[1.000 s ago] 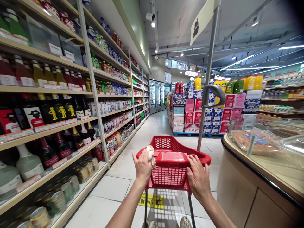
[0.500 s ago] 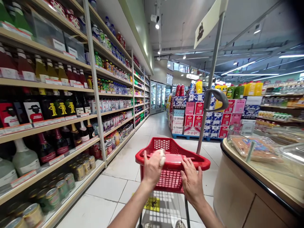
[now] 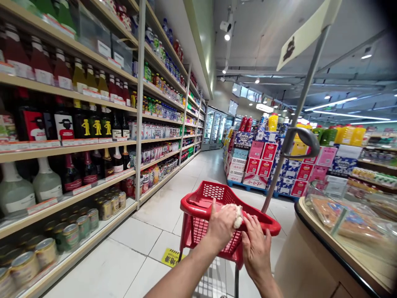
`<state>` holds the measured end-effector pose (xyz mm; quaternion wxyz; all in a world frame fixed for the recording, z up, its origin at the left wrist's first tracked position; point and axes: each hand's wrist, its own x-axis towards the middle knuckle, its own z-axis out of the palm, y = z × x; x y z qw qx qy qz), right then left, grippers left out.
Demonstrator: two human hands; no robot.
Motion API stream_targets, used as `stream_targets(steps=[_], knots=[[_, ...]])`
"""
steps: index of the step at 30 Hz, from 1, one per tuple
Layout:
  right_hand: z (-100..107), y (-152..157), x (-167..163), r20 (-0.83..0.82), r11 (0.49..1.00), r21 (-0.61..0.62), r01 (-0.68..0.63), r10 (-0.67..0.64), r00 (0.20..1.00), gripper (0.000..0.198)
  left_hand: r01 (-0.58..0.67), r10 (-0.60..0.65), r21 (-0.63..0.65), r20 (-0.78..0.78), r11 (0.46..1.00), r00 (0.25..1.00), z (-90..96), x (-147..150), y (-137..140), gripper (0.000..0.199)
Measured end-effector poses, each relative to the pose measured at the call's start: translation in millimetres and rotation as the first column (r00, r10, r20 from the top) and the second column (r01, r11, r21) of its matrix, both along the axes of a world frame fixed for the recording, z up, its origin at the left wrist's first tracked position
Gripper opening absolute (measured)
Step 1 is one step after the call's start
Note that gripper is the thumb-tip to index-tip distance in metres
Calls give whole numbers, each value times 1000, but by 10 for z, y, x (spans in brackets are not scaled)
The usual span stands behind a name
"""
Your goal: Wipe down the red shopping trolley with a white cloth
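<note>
I count one left hand, one right hand, one white cloth and one red cart at five o'clock; three yellow-figured bottles and two frosted bottles at nine.

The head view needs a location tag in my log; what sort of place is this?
Most likely a supermarket: tall shelves with rows of bottles and cans, glass-door refrigerators farther back, and a red shopping cart in the foreground.
</note>
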<state>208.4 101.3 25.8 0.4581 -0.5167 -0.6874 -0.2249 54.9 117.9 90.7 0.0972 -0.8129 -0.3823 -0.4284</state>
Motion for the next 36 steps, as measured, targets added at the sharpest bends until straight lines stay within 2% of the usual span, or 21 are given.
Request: stream_targets(steps=[2, 5, 7, 8, 10, 12, 14, 17, 19, 21, 24, 27, 29, 33, 36], knots=[[0, 4, 18, -3, 1000, 7, -2, 2, 1000, 45, -42, 43, -21, 10, 999, 999, 24, -45, 8, 29], [-17, -9, 59, -44, 999, -48, 22, -24, 999, 47, -248, 266, -139, 132, 959, 955, 62, -260, 13, 22], [-35, -18, 58, -54, 997, -69, 30, -34, 998, 48, -296, 326, -185, 165, 937, 931, 61, -274, 3, 20], [-41, -17, 48, -49, 998, -64, 28, -31, 998, 47, -259, 285, -171, 151, 951, 947, 51, -217, -5, 20], [-44, -2, 28, -16, 1000, -21, 13, -13, 1000, 46, -115, 125, -107, 91, 988, 988, 23, -39, -17, 23], [-30, 19, 34, 8, 1000, 22, 2, -2, 1000, 45, -8, 10, -66, 42, 998, 999, 8, 74, -15, 27], [-10, 23, 76, -2, 1000, 16, 13, -13, 1000, 46, -32, 36, -77, 62, 997, 997, 12, 6, 2, 28], [5, -21, 145, -66, 997, -56, 49, -53, 996, 48, -208, 231, -152, 152, 966, 961, 35, -300, 24, 23], [-1, -64, 148, -87, 996, -81, 46, -53, 995, 47, -263, 289, -158, 175, 952, 941, 39, -400, 17, 23], [-5, -86, 109, -67, 998, -63, 13, -17, 998, 46, -185, 197, -94, 138, 978, 971, 15, -312, 1, 25], [34, -45, 13, -10, 998, 3, -63, 63, 998, 44, -1, 1, -19, 26, 1000, 1000, -51, -8, -8, 29], [154, 63, -141, 28, 984, 15, -176, 175, 984, 44, 48, -50, -24, -77, 999, 996, -90, 86, 19, 34], [268, 136, -313, 51, 978, -34, -204, 206, 977, 42, 6, -12, -49, -133, 999, 991, -93, -67, 36, 41], [485, 219, -694, 105, 982, -133, -138, 152, 983, 31, -241, 217, -142, -166, 960, 962, -40, -581, 34, 61], [508, 243, -646, 147, 979, -90, -181, 193, 970, 24, -314, 279, -182, -193, 932, 941, 13, -789, 33, 54]])
